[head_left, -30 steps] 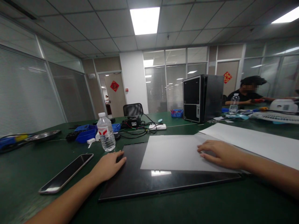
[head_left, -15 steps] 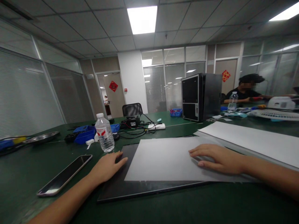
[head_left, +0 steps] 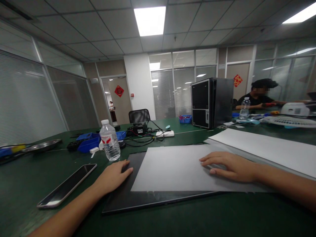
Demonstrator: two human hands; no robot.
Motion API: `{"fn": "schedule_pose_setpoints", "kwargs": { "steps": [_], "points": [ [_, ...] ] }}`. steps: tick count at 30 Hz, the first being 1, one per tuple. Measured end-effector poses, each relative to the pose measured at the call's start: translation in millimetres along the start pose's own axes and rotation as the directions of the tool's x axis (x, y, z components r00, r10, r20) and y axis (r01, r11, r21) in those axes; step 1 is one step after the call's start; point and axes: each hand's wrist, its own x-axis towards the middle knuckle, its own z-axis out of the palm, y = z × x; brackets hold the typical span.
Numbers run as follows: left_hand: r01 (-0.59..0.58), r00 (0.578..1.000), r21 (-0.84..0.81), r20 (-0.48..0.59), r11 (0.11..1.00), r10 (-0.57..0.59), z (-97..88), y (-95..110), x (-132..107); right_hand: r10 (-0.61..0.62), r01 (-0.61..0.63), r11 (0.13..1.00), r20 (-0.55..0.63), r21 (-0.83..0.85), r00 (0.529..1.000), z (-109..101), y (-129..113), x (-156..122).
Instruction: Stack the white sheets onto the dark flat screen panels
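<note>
A thin translucent white sheet [head_left: 170,169] lies over a flat black panel [head_left: 130,202] on the green table. My right hand [head_left: 228,166] rests on the sheet's right part, palm down, with its fingers stretched out and slightly apart. At the panel's left edge lies my left hand [head_left: 114,176], thumb and fingers spread, holding nothing. Just beyond the left fingertips stands a water bottle [head_left: 110,141] with a red and white label. To the left of that hand a phone [head_left: 67,186] lies face up with a dark screen.
More white sheets [head_left: 266,144] lie at the right. Farther back stand a black computer tower [head_left: 212,102], blue bins [head_left: 89,143], a white power strip [head_left: 165,133] and tangled cables [head_left: 143,141]. A person [head_left: 258,97] sits across the table at the right, near another bottle [head_left: 245,108].
Almost nothing differs. The whole view has shifted very slightly; both hands, the sheet and the panel keep their places.
</note>
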Motion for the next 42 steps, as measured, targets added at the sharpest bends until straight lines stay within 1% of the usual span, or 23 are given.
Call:
{"fn": "schedule_pose_setpoints", "kwargs": {
  "steps": [3,5,7,9,13,17,23,29,34,42],
  "points": [
    [-0.010,1.000,-0.003,-0.004,1.000,0.010,1.0,-0.2,1.7,0.020,-0.033,0.991,-0.103,-0.126,0.995,-0.9,2.5,2.6],
    [-0.011,1.000,-0.001,-0.008,1.000,0.011,2.2,-1.3,2.6,0.045,-0.090,0.972,-0.202,-0.216,0.978,-2.4,4.8,3.7],
    [-0.014,1.000,-0.001,-0.011,1.000,0.014,3.4,-2.7,2.7,0.074,-0.141,0.956,-0.250,-0.259,0.965,-4.4,7.5,3.4],
    [-0.022,1.000,-0.006,-0.019,1.000,0.022,4.3,-3.9,2.3,0.092,-0.149,0.953,-0.215,-0.262,0.972,-6.2,9.5,2.1],
    [-0.035,0.999,-0.018,-0.033,0.999,0.035,4.2,-3.9,1.3,0.083,-0.099,0.972,-0.084,-0.214,0.993,-7.1,9.0,0.9],
    [-0.039,0.999,-0.018,-0.030,0.999,0.038,1.3,-0.2,-0.4,0.057,-0.062,0.988,-0.038,-0.142,0.998,-5.1,3.0,2.9],
    [-0.035,0.999,0.000,-0.020,0.999,0.035,1.4,0.0,-1.0,0.053,-0.049,0.994,0.035,-0.101,0.998,-4.6,-4.6,3.6],
    [-0.030,0.999,-0.002,-0.026,1.000,0.030,2.4,-1.9,1.4,0.024,-0.023,0.999,0.045,-0.032,0.999,-7.1,-6.0,2.2],
    [-0.048,0.999,0.002,-0.011,0.999,0.048,-0.1,0.0,0.4,0.023,-0.020,0.999,0.068,-0.036,0.997,-7.3,-4.9,2.1],
    [-0.059,0.998,0.005,-0.031,0.998,0.059,4.3,-7.0,3.3,0.000,-0.001,1.000,0.048,0.006,0.999,-4.8,-1.3,0.9]
  ]
}}
